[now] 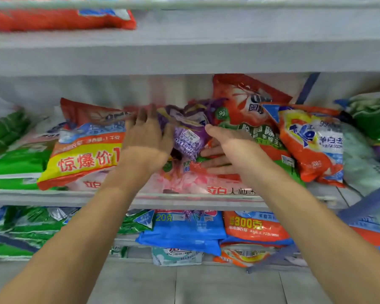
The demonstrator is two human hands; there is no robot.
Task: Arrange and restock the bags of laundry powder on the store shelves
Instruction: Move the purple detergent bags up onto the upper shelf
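Purple bag (pixel 189 132) of laundry powder lies, in the head view, in the heap on the middle shelf (pixel 53 197), wedged between bigger bags, with both hands on it. The left hand (pixel 148 134) lies flat against its left side, fingers spread and straight, gripping nothing; the fingertips are blurred. The right hand (pixel 230 150) is at its right side, also released. Its fingers (pixel 211 160) reach straight in under the bag's lower end and its thumb (pixel 211 129) stands up beside the bag. The bag seems cradled between two flat hands rather than pinched.

The risk, as I judge it, is the pile. A tall red-and-green bag (pixel 250 121) leans just right of the purple bag, touching it; lifting the purple one out would remove its prop, and it could slump forward. Left of the purple bag an orange-and-yellow bag (pixel 86 154) slopes down toward the shelf's front lip, and beneath the purple bag a pink bag (pixel 184 183) reaches that lip. A nudge from a wrist could slide either one to the floor (pixel 206 281). With no fingers curled round it, the slack purple bag itself could slip.

Its long axis runs back to front. The crumpled upper end points toward the shelf's back and the lower end points down and forward. The printed face looks out at the person.
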